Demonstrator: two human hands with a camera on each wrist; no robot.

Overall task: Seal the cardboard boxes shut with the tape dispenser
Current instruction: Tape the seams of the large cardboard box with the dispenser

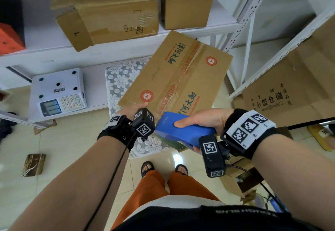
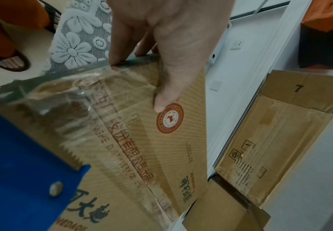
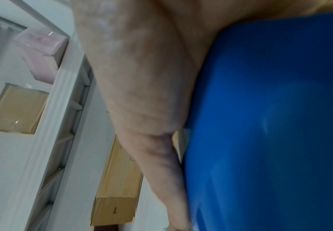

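Observation:
A brown cardboard box (image 1: 177,78) with red round logos lies tilted on a lace-covered surface. Clear tape (image 2: 106,125) runs along its centre seam up to the near edge. My left hand (image 1: 133,110) grips the box's near left corner, thumb (image 2: 159,101) on top by a red logo and fingers over the edge. My right hand (image 1: 188,134) holds the blue tape dispenser (image 1: 168,125) at the box's near edge, thumb on top and fingers underneath. Its serrated blade (image 2: 71,154) lies on the taped seam. In the right wrist view the dispenser (image 3: 270,125) fills the frame.
Two open cardboard boxes (image 1: 108,9) (image 1: 188,4) stand on the white shelf (image 1: 45,49) behind. A white scale (image 1: 58,91) sits on the lower shelf at left. Flattened cardboard (image 1: 281,93) leans at right. A small brown packet (image 1: 34,164) lies on the tiled floor near my feet (image 1: 163,169).

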